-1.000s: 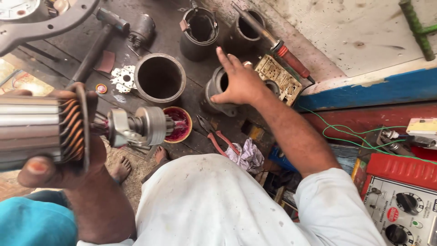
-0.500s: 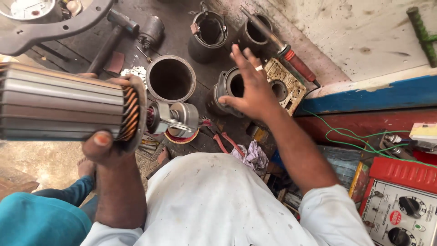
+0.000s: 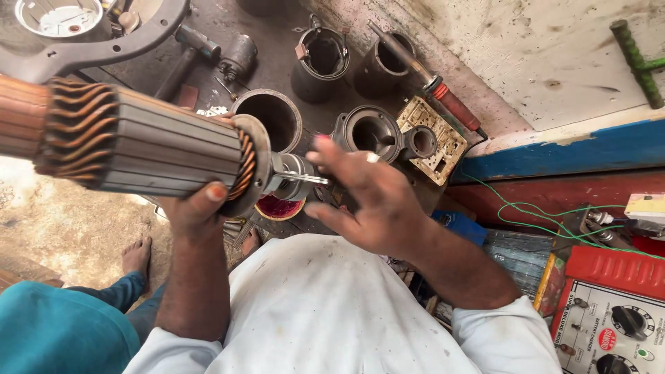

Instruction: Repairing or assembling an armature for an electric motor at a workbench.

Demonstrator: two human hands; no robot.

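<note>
My left hand (image 3: pixel 197 208) grips a large motor armature (image 3: pixel 131 145) from below, with its grey laminated core, copper windings and a metal collar on the shaft pointing right. My right hand (image 3: pixel 367 197) has its fingers spread and touches the shaft end (image 3: pixel 294 176) of the armature. It holds nothing that I can see. Behind the right hand a grey cast motor housing (image 3: pixel 374 131) lies on the dark bench.
On the bench lie several hollow metal cylinders (image 3: pixel 273 118), a hammer (image 3: pixel 183 59), a red-handled soldering iron (image 3: pixel 429 79) and a brass plate (image 3: pixel 433 135). A red and white meter box (image 3: pixel 609 318) sits at lower right with green wire (image 3: pixel 526 211). A bare foot (image 3: pixel 138 256) shows at lower left.
The armature has come closer and lower, swinging across the view. My right hand left the grey housing on the bench and moved back to the armature's shaft end.
</note>
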